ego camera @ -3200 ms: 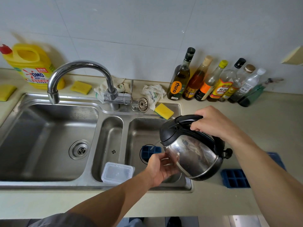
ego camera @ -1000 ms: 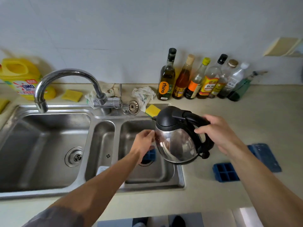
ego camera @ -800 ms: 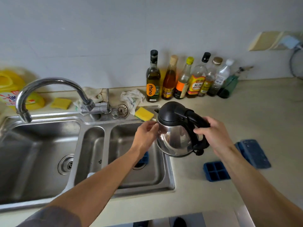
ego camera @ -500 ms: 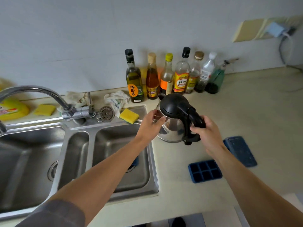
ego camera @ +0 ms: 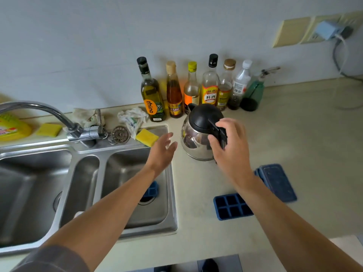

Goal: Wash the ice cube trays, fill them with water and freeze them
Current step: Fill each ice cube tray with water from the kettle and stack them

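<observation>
A steel kettle (ego camera: 196, 134) with a black lid stands on the counter in front of the bottles. My right hand (ego camera: 232, 143) grips its black handle. To the kettle's left, my left hand (ego camera: 163, 150) hovers with fingers spread and touches nothing. A blue ice cube tray (ego camera: 231, 207) lies on the counter below my right forearm. Beside it lies a flat blue tray or lid (ego camera: 278, 182). Another blue tray (ego camera: 152, 190) sits over the drain of the right sink basin (ego camera: 157, 213), partly hidden by my left forearm.
Several bottles (ego camera: 193, 89) line the wall behind the kettle. A yellow sponge (ego camera: 147, 136), a drain strainer (ego camera: 120, 134) and cloths (ego camera: 130, 118) lie on the sink's back ledge by the tap (ego camera: 37, 108). A yellow detergent jug (ego camera: 11, 128) stands far left.
The kettle has moved from above the right basin to the counter by the bottles and now stands there. My left hand has come off its body and opened.
</observation>
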Available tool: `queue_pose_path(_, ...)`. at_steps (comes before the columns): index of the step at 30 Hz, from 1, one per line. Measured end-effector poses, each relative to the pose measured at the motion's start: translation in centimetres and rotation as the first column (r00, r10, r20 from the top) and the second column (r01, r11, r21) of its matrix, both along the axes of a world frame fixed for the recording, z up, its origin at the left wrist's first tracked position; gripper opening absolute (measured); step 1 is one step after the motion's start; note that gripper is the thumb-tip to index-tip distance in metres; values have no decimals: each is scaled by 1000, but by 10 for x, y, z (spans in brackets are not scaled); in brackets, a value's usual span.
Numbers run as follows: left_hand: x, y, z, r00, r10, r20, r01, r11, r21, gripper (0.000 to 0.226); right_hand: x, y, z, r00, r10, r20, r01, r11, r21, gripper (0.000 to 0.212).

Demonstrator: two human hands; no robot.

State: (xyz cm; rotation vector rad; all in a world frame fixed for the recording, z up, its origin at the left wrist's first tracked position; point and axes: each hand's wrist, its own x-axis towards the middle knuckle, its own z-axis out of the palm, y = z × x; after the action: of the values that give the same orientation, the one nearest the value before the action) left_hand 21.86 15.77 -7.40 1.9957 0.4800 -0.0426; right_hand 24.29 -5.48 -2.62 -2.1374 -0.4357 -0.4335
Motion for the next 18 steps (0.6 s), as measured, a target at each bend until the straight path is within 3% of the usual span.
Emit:
queue_pose_path(2, -28, 23, -7, 996, 85, 2, -85, 993, 84, 33, -11, 21, 5, 995, 103, -4, -102, 994, 41, 22)
queue_pose_path(5, -81, 68, -17, 979, 201, -28, -195, 971, 135, 30, -33, 61, 2, 944, 273, -188, -265, 962, 66, 12)
queue_pose_path(9, -161, 133, -26, 950, 309, -40, -277, 898, 341, 13, -73, 125, -25, 765, 412, -495, -449, 892, 48, 13)
queue_pose_path(15, -254, 200, -47, 877, 445, -180, -322, 823, 467, 14, -142, 208, -81, 498, 353, -792, -515, 855, 57, 10)
queue_pose_path(18, -277, 212, -64, 875, 416, -246, -272, 845, 460, 14, -168, 233, -109, 362, 290, -886, -553, 832, 47, 28)
